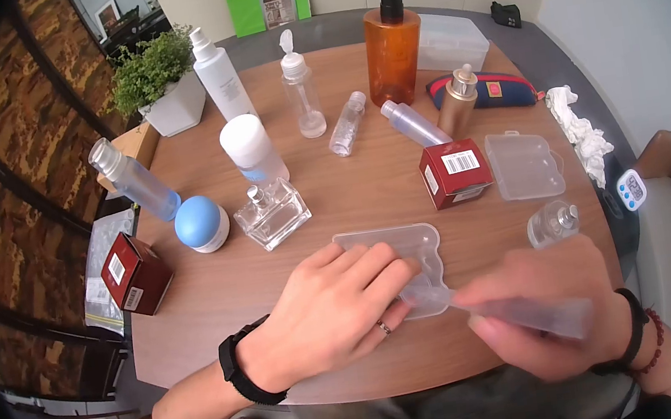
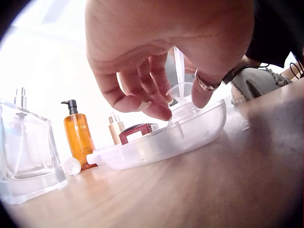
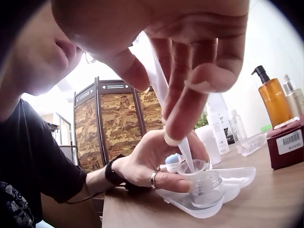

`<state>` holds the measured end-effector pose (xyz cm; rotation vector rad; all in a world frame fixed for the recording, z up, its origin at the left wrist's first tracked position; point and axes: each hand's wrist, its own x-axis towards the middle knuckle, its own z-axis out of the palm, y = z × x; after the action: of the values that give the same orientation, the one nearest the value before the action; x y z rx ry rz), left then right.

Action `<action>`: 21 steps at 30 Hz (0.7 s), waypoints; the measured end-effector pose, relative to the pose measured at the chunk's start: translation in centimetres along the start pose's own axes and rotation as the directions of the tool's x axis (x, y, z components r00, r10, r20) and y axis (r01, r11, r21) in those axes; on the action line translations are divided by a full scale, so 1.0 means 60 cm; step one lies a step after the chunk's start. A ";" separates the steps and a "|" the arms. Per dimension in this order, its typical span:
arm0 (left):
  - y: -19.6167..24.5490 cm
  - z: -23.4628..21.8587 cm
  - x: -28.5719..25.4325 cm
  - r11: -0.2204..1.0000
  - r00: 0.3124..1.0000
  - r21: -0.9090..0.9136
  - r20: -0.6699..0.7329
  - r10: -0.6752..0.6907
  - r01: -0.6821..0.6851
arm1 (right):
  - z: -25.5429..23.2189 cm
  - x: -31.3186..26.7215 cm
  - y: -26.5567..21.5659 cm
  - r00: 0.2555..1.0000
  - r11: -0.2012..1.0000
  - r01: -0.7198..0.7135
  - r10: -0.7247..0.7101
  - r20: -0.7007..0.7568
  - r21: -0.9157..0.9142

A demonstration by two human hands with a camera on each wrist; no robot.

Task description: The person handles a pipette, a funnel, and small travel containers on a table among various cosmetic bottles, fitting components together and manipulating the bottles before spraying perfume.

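My left hand (image 1: 336,307) reaches over the open clear plastic case (image 1: 424,242). Its ringed thumb and fingers pinch a small clear funnel (image 3: 192,166) at the mouth of a clear jar with a threaded neck (image 3: 207,190). That jar sits in the case. From the right, my right hand (image 1: 534,302) grips a translucent tapered tube (image 1: 536,316), wide at the back and narrow at the front. The tube slants down, and its narrow tip (image 3: 190,161) is inside the funnel's flared rim. In the head view, my left fingers hide most of the jar and funnel.
A perfume bottle (image 1: 274,213), a blue-lidded jar (image 1: 202,224) and a red box (image 1: 136,274) stand left. Another red box (image 1: 455,174), a clear case lid (image 1: 525,165) and a small glass bottle (image 1: 553,223) are right. An amber pump bottle (image 1: 394,53) stands behind.
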<state>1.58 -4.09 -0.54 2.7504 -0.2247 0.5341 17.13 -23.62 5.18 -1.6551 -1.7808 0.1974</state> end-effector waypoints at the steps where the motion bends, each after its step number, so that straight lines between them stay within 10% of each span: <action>1: -0.001 0.002 0.000 1.000 1.000 0.004 -0.008 0.001 -0.001 | 0.007 -0.001 0.003 1.000 0.999 -0.019 0.019 0.008 -0.034; 21: -0.003 0.002 0.005 1.000 1.000 0.001 -0.025 0.002 -0.002 | 0.001 -0.001 -0.004 0.995 0.996 -0.045 0.051 0.084 -0.071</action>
<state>1.97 -4.01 -0.60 2.7429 -0.2210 0.5684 16.91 -23.70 5.24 -1.7637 -1.8307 0.2334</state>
